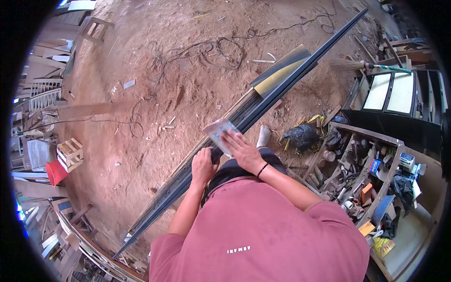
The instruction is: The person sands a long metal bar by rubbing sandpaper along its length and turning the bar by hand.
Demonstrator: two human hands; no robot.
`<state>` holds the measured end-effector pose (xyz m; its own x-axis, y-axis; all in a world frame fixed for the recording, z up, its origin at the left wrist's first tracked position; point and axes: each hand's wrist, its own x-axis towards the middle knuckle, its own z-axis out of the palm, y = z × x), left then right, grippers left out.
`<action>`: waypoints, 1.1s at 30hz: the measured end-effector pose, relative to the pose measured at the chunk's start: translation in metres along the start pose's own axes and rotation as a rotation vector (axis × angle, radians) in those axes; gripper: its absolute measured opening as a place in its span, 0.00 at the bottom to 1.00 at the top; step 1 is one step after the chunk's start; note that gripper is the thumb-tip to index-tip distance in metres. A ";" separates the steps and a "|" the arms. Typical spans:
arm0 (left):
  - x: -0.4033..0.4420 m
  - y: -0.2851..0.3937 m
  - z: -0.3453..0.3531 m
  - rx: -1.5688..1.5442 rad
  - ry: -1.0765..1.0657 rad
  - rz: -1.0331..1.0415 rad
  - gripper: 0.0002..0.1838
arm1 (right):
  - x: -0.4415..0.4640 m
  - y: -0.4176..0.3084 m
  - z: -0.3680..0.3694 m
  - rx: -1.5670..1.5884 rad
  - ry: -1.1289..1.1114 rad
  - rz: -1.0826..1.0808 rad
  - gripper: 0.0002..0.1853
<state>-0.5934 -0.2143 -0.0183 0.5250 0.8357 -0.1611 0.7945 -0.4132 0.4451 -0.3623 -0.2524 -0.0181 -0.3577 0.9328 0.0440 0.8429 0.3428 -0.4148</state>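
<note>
A long dark strip of trim runs diagonally across the view, on top of a long wooden board. My left hand is closed at the strip's edge near my lap, its fingers curled round it. My right hand presses a pale sheet of sandpaper with blue print on its back against the strip. The fingers lie over the sheet, and its far corner is blurred. A curved yellow and dark sheet rests on the board farther up, beside the strip.
A wooden box full of tools and cans stands at my right, near a black plastic bag and a broom. A cable loops over the dirt floor. At left are a red bucket and a wooden crate.
</note>
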 end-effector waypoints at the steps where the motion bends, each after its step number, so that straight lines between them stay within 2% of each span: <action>1: -0.002 -0.003 -0.003 -0.002 -0.022 -0.003 0.25 | 0.000 0.008 -0.001 -0.035 -0.028 -0.021 0.41; 2: -0.003 -0.004 -0.003 -0.001 0.016 0.020 0.25 | -0.002 0.026 -0.005 -0.068 -0.057 -0.040 0.41; 3: -0.004 -0.005 -0.002 -0.003 0.013 0.026 0.25 | -0.003 0.058 -0.008 0.007 -0.081 0.113 0.42; 5: -0.003 -0.007 0.002 0.001 0.029 0.030 0.26 | 0.003 0.139 -0.049 -0.127 0.068 0.301 0.42; 7: -0.003 -0.005 -0.002 -0.016 0.025 0.039 0.25 | 0.003 0.193 -0.100 -0.294 0.222 0.373 0.40; 8: -0.001 -0.004 -0.004 -0.030 0.025 0.044 0.23 | -0.001 0.189 -0.091 -0.298 0.222 0.379 0.40; 10: -0.001 -0.004 -0.003 -0.023 0.025 0.045 0.23 | -0.003 0.168 -0.061 -0.029 0.355 0.421 0.43; 11: -0.001 -0.004 -0.002 -0.015 0.020 0.033 0.24 | -0.004 0.128 -0.051 0.105 0.260 0.367 0.42; 13: 0.001 -0.003 -0.004 -0.038 0.025 0.032 0.24 | -0.014 0.055 0.003 -0.172 -0.042 0.253 0.40; 14: 0.001 -0.004 -0.003 -0.047 0.025 0.039 0.24 | -0.016 0.024 0.011 -0.196 -0.228 0.161 0.42; 15: 0.000 -0.005 -0.003 -0.054 0.025 0.048 0.24 | -0.023 0.011 0.015 -0.085 -0.070 0.108 0.42; 17: 0.000 -0.005 -0.005 -0.044 0.012 0.050 0.24 | -0.021 0.062 -0.009 -0.462 -0.130 0.148 0.43; 19: 0.000 -0.005 -0.005 -0.032 0.006 0.047 0.24 | -0.020 0.124 -0.049 -0.004 0.090 0.347 0.38; 20: -0.001 -0.004 -0.005 -0.035 0.012 0.049 0.24 | -0.018 0.135 -0.055 0.000 0.090 0.348 0.38; 21: -0.001 -0.005 -0.005 -0.040 0.020 0.052 0.24 | -0.016 0.144 -0.059 -0.123 0.143 0.400 0.38; 23: -0.002 -0.005 -0.003 -0.035 0.012 0.047 0.24 | -0.016 0.134 -0.051 -0.256 0.201 0.453 0.38; 25: -0.001 -0.005 -0.003 -0.032 0.001 0.040 0.24 | -0.025 0.078 -0.008 0.030 0.093 0.368 0.42; 27: -0.001 -0.005 -0.003 -0.037 0.016 0.044 0.24 | -0.033 0.034 0.000 -0.075 0.042 0.242 0.41; 29: 0.000 -0.005 -0.004 -0.033 0.024 0.046 0.24 | -0.033 0.058 -0.018 -0.089 0.038 0.202 0.41; 33: 0.000 -0.004 -0.004 -0.021 0.037 0.072 0.25 | -0.016 0.134 -0.075 -0.222 0.131 0.345 0.40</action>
<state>-0.5978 -0.2112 -0.0171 0.5688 0.8169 -0.0953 0.7481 -0.4657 0.4727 -0.2135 -0.2125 -0.0063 0.0025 0.9983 0.0582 0.9753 0.0104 -0.2206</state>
